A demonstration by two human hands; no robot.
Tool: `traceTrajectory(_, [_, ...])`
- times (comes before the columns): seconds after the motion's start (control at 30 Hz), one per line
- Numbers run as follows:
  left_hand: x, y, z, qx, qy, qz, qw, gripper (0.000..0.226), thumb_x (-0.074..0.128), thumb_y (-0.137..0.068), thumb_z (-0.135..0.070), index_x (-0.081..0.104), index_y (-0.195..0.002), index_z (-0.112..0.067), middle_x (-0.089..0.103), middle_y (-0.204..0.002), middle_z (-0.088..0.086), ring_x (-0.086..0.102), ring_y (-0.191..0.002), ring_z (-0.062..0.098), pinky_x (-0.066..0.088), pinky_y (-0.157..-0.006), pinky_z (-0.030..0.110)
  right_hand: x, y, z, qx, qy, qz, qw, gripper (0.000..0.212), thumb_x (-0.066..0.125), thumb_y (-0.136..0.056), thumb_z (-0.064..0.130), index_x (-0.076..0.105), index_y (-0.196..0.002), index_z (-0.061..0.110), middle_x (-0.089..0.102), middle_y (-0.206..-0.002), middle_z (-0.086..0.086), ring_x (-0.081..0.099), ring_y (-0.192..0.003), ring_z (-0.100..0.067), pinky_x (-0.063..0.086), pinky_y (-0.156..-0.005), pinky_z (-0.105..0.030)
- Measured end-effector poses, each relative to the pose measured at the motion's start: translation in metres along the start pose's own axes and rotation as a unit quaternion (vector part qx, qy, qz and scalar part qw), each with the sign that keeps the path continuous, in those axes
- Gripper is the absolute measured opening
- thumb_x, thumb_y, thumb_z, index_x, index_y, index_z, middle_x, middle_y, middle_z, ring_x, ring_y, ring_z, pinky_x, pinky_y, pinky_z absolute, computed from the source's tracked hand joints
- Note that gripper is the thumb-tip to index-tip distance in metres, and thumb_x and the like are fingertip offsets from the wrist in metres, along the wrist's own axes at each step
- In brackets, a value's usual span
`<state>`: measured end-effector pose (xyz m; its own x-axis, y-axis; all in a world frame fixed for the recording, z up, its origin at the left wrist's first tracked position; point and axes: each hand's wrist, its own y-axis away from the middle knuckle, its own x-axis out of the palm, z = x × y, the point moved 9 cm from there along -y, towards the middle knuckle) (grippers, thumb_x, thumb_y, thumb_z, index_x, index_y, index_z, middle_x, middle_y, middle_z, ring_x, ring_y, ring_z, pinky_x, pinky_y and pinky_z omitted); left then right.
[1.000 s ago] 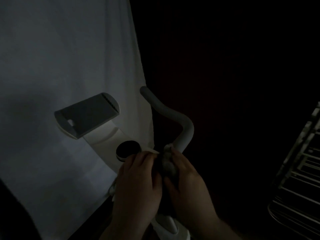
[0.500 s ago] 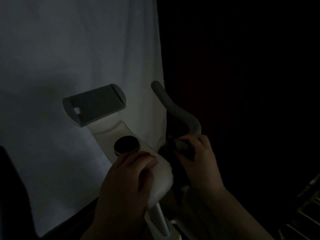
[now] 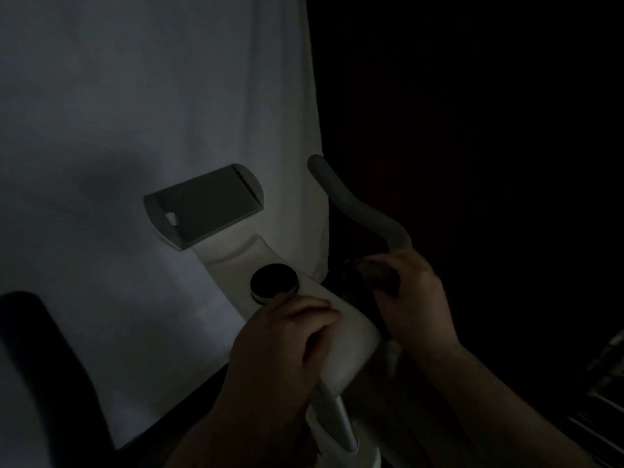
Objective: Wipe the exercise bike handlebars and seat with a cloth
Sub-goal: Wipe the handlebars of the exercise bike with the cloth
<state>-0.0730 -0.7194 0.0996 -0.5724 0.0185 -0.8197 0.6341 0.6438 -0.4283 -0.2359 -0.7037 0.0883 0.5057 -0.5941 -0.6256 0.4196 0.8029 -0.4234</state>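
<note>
The room is very dim. A grey curved handlebar [image 3: 358,204] rises from the white exercise bike console [image 3: 341,336]. My right hand [image 3: 412,298] grips a dark cloth [image 3: 378,276] wrapped round the lower end of that handlebar. My left hand [image 3: 280,342] rests on the white console body with its fingers curled over the top, just below a round black knob [image 3: 274,282]. The seat is out of view.
A grey tablet holder [image 3: 202,206] sticks out above the console. A white sheet [image 3: 152,113] hangs behind the bike at the left. A dark shape [image 3: 40,366] fills the lower left. A metal rack [image 3: 604,383] shows at the right edge.
My hands, held together on the cloth a second ago, have parted. The right hand has gone up the handlebar with the cloth, and the left has settled on the console.
</note>
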Motion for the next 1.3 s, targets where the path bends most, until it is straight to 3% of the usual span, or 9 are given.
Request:
traceTrajectory(0.17, [0.004,0.005,-0.006,0.031,-0.016,0.009,0.999,0.038,0.040,-0.089,-0.035,0.069,-0.111,-0.023,0.066,-0.111,-0.008,0.059,-0.102,0.011,0.055,-0.082,0.030,0.017,0.007,0.017,0.020,0.017,0.078,0.997,0.026,0.062,-0.087,0.014,0.064,-0.111,0.024,0.051,-0.113,0.007,0.051,-0.097,-0.007,0.034,-0.075,-0.007])
traceTrajectory(0.3, [0.002,0.004,0.003,-0.019,0.052,0.027,0.998,0.033,0.040,-0.098,-0.039,0.051,-0.129,-0.036,0.046,-0.130,-0.022,0.038,-0.118,-0.002,0.036,-0.100,0.018,0.014,0.009,0.023,0.054,0.078,0.040,0.995,0.028,0.059,-0.086,0.014,0.063,-0.110,0.027,0.051,-0.114,0.006,0.053,-0.102,-0.013,0.041,-0.076,-0.021])
traceTrajectory(0.47, [-0.002,0.000,0.014,0.000,0.114,0.127,0.985,0.036,0.049,-0.096,-0.035,0.050,-0.132,-0.037,0.048,-0.131,-0.023,0.046,-0.117,-0.003,0.044,-0.098,0.024,0.010,0.020,0.036,0.032,0.053,0.048,0.997,0.030,0.063,-0.081,0.011,0.064,-0.105,0.029,0.053,-0.110,0.012,0.052,-0.095,-0.005,0.038,-0.071,-0.014])
traceTrajectory(0.57, [-0.012,-0.006,0.031,-0.036,0.117,0.068,0.990,0.032,0.054,-0.094,-0.030,0.059,-0.125,-0.027,0.057,-0.124,-0.015,0.052,-0.110,-0.003,0.046,-0.096,0.022,-0.004,0.019,0.024,0.092,0.070,-0.004,0.993,0.029,0.061,-0.087,0.013,0.062,-0.110,0.029,0.054,-0.115,0.011,0.050,-0.095,-0.004,0.035,-0.066,-0.008])
traceTrajectory(0.77, [-0.041,-0.023,0.056,-0.044,0.003,-0.026,0.999,0.025,0.065,-0.083,-0.020,0.065,-0.106,-0.030,0.057,-0.106,-0.014,0.042,-0.105,0.007,0.039,-0.079,0.020,0.020,0.060,0.078,-0.074,0.053,0.016,0.996,0.031,0.057,-0.076,0.052,0.065,-0.100,0.033,0.051,-0.101,0.017,0.048,-0.091,0.001,0.042,-0.068,-0.011])
traceTrajectory(0.93, [-0.021,-0.027,0.059,-0.061,-0.008,0.021,0.998,0.031,0.052,-0.092,-0.022,0.056,-0.122,-0.028,0.050,-0.125,-0.013,0.036,-0.116,0.006,0.035,-0.086,0.018,0.000,0.038,0.019,0.080,0.032,-0.093,0.992,0.029,0.063,-0.083,0.016,0.062,-0.109,0.028,0.046,-0.105,0.016,0.052,-0.105,-0.010,0.037,-0.071,-0.012])
traceTrajectory(1.07, [-0.021,-0.023,0.049,-0.045,-0.027,0.005,0.999,0.031,0.058,-0.090,-0.018,0.060,-0.121,-0.019,0.055,-0.126,-0.004,0.043,-0.119,0.017,0.035,-0.090,0.022,0.027,0.035,0.061,-0.075,0.079,0.039,0.993,0.031,0.061,-0.083,0.021,0.062,-0.113,0.029,0.048,-0.115,0.010,0.044,-0.104,-0.010,0.038,-0.079,-0.020])
traceTrajectory(1.2, [-0.015,-0.021,0.025,-0.017,-0.015,0.018,1.000,0.029,0.053,-0.092,-0.026,0.058,-0.121,-0.026,0.054,-0.121,-0.012,0.042,-0.115,0.004,0.036,-0.095,0.019,0.009,0.021,0.021,0.042,0.018,-0.016,0.999,0.029,0.059,-0.087,0.016,0.061,-0.113,0.027,0.049,-0.119,0.009,0.050,-0.107,-0.010,0.036,-0.080,-0.016])
traceTrajectory(1.3, [-0.005,-0.019,0.014,-0.012,-0.030,0.033,0.999,0.031,0.052,-0.092,-0.031,0.056,-0.122,-0.026,0.053,-0.122,-0.012,0.041,-0.117,0.006,0.034,-0.098,0.020,0.012,0.027,0.023,0.001,0.006,0.029,1.000,0.033,0.061,-0.085,0.014,0.061,-0.115,0.028,0.050,-0.119,0.010,0.048,-0.110,-0.008,0.038,-0.085,-0.015])
